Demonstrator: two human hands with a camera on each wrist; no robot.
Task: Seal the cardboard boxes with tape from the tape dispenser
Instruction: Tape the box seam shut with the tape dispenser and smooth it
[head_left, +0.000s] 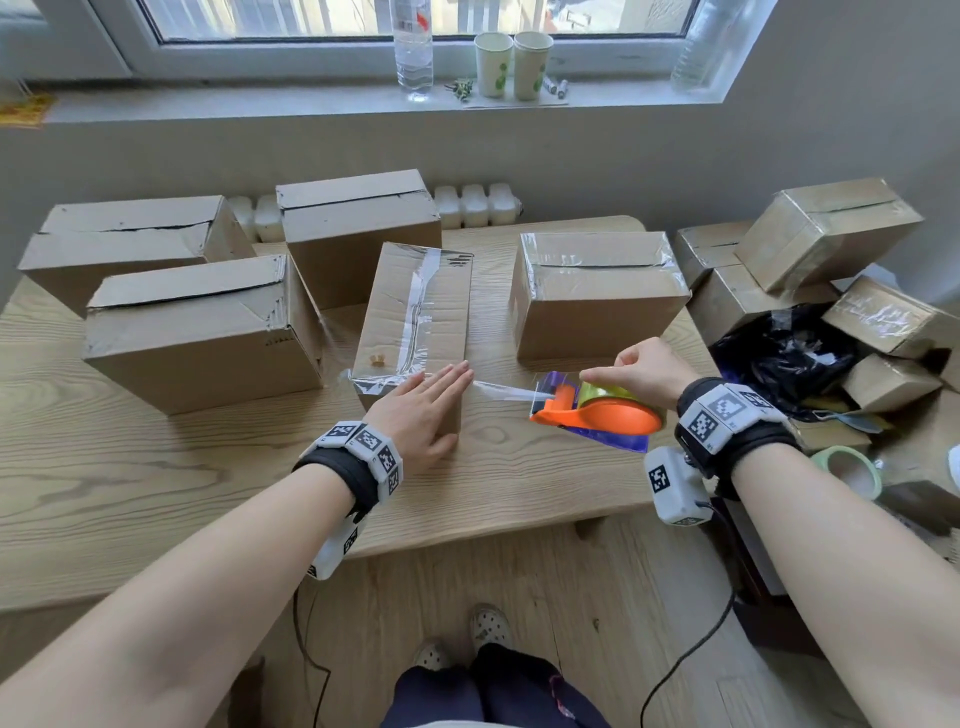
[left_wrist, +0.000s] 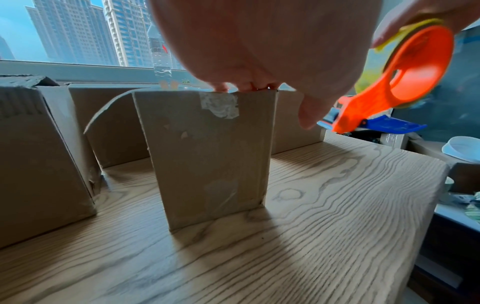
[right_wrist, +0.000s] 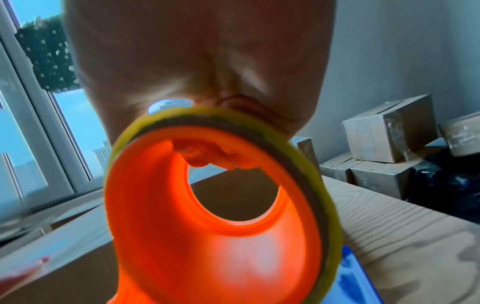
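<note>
A narrow cardboard box (head_left: 415, 322) stands mid-table with clear tape down its top seam. My left hand (head_left: 426, 400) lies flat on its near end, straight fingers pressing the tape at the top edge; in the left wrist view the fingertips (left_wrist: 244, 87) sit on that box (left_wrist: 207, 154). My right hand (head_left: 644, 371) grips the orange tape dispenser (head_left: 597, 415), fingers curled through its yellow-green roll (right_wrist: 306, 164). A taut strip of clear tape (head_left: 504, 392) runs from the box's near right corner to the dispenser (left_wrist: 405, 82), held just above the table.
Untaped boxes stand at the left (head_left: 202, 332), back left (head_left: 130, 239) and back centre (head_left: 358, 228). A taped box (head_left: 597, 291) sits to the right. Right of the table (head_left: 156, 509) are stacked taped boxes (head_left: 826, 228), a black bag (head_left: 779, 358) and a spare tape roll (head_left: 847, 467).
</note>
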